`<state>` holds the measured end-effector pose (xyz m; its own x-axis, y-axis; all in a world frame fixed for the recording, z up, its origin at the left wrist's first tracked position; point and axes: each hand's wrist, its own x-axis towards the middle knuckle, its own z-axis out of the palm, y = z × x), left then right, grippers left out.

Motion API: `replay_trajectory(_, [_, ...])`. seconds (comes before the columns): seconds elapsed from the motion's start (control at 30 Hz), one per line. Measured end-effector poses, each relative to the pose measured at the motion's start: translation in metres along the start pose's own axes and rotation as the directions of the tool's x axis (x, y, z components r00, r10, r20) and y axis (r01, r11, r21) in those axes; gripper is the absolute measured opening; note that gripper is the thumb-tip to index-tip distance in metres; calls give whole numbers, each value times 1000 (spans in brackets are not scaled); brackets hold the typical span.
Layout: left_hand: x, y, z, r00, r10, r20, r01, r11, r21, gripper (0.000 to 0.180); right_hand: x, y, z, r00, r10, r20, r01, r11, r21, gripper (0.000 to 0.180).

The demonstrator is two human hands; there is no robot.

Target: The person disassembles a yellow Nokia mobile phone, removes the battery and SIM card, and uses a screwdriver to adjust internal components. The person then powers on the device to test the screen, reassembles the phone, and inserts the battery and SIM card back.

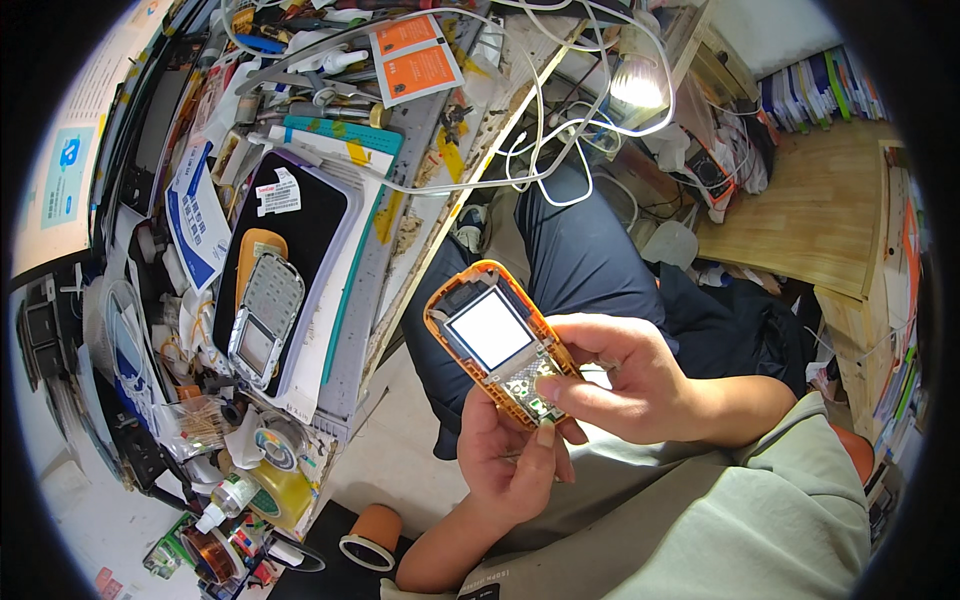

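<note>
An opened keypad phone (491,328) with an orange frame is held over my lap. Its pale screen faces up, and below it the bare circuit board shows. From beneath, my left hand (510,455) grips the phone's lower end, thumb at the bottom edge. My right hand (625,380) holds its right side, with the thumb pressed on the board's lower part. Whether a small part sits under that thumb cannot be made out. On the bench to the left, a silver phone front cover (268,318) lies against an orange cover (258,255), both on a black tablet-like slab (305,215).
The cluttered bench (420,225) runs along my left, holding orange-and-white packets (418,60), tape rolls (277,450) and a copper wire spool (210,553). White cables (560,185) loop over its edge near a lit lamp (637,82). A wooden surface (800,210) stands at right.
</note>
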<state>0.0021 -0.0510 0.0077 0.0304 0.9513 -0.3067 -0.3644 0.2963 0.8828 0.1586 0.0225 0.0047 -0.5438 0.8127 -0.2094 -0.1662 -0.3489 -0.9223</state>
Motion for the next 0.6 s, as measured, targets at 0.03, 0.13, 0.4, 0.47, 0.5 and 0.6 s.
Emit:
replay_trajectory(0.03, [0,0,0,1000,-2,0,2,1000,0,50,0,0,0,1000,-7,1,7,1000,-8,42])
replay_trajectory(0.13, [-1,1,-1,1000,-16,2,16,1000,-8,50,1,1,1,1000,-15,2,15,1000,-21,42])
replay_trajectory(0.4, [0,1,-4,1000,-2,1,2,1000,-5,50,2,1,5,998,29,-47,-29,999,16,38])
replay_trajectory(0.47, [0,0,-5,1000,1,0,-1,1000,-5,50,3,1,4,1000,22,-12,-22,1000,-15,41])
replay_trajectory(0.5, [0,0,-5,1000,2,0,-2,1000,-9,50,3,2,3,1000,12,1,-12,1000,-24,42])
replay_trajectory(0.6, [0,-1,-6,1000,10,0,-10,1000,-12,51,3,4,3,1000,-3,7,3,999,-39,42])
